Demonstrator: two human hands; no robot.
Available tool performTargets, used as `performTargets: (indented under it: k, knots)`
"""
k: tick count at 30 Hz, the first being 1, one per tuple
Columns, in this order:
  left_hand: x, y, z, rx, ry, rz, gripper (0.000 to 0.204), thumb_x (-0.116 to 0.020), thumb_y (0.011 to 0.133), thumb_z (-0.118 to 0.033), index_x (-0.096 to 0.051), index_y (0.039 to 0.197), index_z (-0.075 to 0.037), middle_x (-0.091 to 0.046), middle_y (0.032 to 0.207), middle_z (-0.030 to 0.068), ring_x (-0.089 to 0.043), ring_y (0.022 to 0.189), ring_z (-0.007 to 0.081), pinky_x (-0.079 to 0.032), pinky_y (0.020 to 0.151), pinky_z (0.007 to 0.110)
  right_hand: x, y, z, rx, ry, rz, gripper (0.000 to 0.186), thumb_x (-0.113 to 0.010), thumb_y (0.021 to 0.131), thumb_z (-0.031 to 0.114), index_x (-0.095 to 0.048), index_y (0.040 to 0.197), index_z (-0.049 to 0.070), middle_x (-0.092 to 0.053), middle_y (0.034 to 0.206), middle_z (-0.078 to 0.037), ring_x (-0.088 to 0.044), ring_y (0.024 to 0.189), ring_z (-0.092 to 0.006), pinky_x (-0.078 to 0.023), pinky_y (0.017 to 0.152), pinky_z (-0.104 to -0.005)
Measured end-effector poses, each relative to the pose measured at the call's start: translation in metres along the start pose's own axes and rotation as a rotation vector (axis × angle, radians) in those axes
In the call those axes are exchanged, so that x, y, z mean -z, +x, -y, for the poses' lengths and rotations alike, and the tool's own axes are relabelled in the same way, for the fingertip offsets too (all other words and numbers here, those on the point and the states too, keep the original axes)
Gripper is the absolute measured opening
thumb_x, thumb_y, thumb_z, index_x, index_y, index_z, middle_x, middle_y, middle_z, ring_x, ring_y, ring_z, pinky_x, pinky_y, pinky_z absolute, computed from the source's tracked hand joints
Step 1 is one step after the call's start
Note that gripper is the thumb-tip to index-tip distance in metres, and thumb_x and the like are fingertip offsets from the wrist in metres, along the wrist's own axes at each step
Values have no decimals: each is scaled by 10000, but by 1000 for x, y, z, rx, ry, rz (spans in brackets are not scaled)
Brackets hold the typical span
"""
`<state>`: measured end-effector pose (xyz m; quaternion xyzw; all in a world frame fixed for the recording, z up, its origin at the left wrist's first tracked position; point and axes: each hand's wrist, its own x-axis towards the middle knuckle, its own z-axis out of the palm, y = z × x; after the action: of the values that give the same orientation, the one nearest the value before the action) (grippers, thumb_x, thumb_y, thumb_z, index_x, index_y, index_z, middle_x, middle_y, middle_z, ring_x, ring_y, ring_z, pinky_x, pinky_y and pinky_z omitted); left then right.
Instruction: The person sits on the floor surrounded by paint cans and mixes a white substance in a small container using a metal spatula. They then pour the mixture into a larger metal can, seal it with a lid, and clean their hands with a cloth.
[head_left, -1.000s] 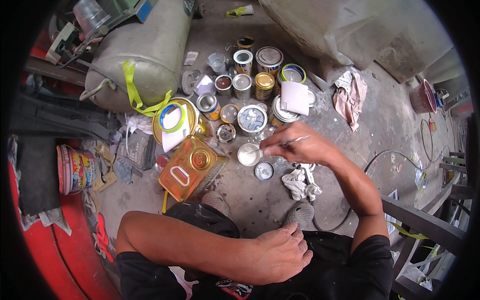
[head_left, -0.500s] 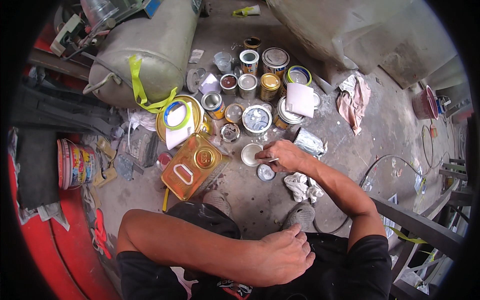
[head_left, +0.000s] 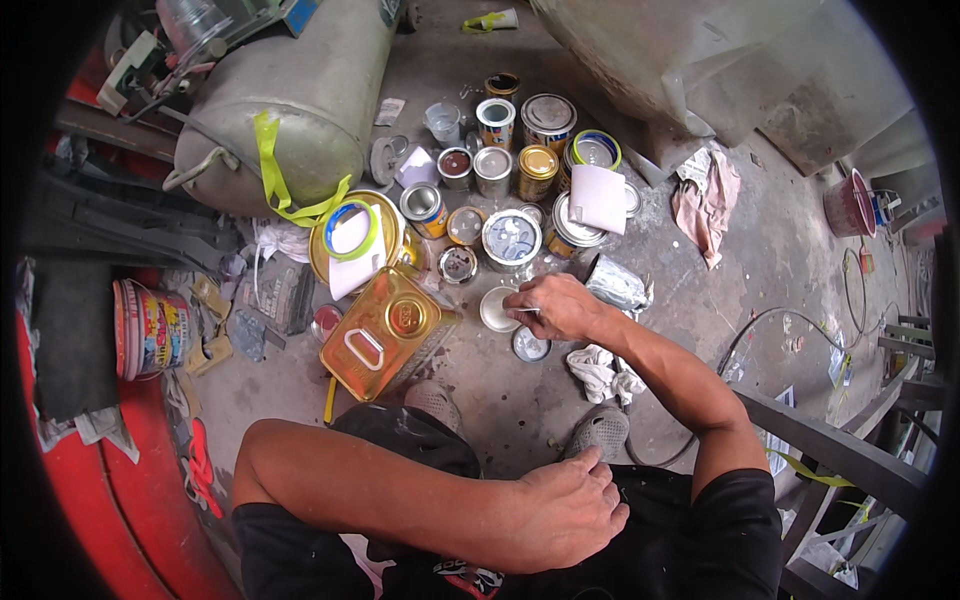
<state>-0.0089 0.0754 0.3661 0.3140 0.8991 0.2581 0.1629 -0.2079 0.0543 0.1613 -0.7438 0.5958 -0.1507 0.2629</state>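
My right hand point(head_left: 556, 305) grips a thin metal stirring stick point(head_left: 527, 310) over a small cup of white paint point(head_left: 496, 310). Below the cup lies a small shallow lid point(head_left: 531, 344). A silver can point(head_left: 615, 283) rests on its side just beyond the hand, beside a crumpled white rag point(head_left: 597, 375). My left hand point(head_left: 570, 505) rests palm-down on my lap with loosely bent fingers, holding nothing I can see. A gold rectangular tin point(head_left: 370, 350) stands left of the cup.
Paint cans point(head_left: 497, 125), tape rolls point(head_left: 372, 232) and a large metal tank point(head_left: 255, 130) lie ahead. A red bucket point(head_left: 848, 205), hose point(head_left: 745, 335), pink cloth point(head_left: 700, 210) and metal frame point(head_left: 840, 430) are right. A printed pail point(head_left: 150, 330) sits left.
My right hand has shifted left and turned lower over the cup, changing the stick's angle and revealing the tipped silver can behind it. My left hand stays resting.
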Motion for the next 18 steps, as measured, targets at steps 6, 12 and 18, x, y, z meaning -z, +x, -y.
performTargets:
  k: [6,12,18]
  knots:
    - [-7,0,-1,11,-3,-35,481,-549,920,-183,-600,1345,35,-687,1110,187,-651,1144,346,-437,1101,516,-3,4,3,40,49,-43,188,-676,902,163,-727,1075,108,-716,899,-139,-691,813,-391,-557,682,-486]
    - [0,0,2,-1,1,-15,477,-551,919,-183,-604,1339,37,-689,1110,184,-656,1129,340,-437,1100,517,-5,2,-3,21,21,-21,242,-692,873,144,-707,1114,122,-699,912,-130,-682,817,-396,-551,676,-497]
    - [0,0,2,5,-14,-13,471,-549,922,-182,-607,1336,37,-690,1098,183,-656,1132,342,-439,1095,517,-2,4,4,-9,-36,-23,214,-696,863,144,-723,1072,107,-719,924,-124,-696,834,-387,-566,694,-485]
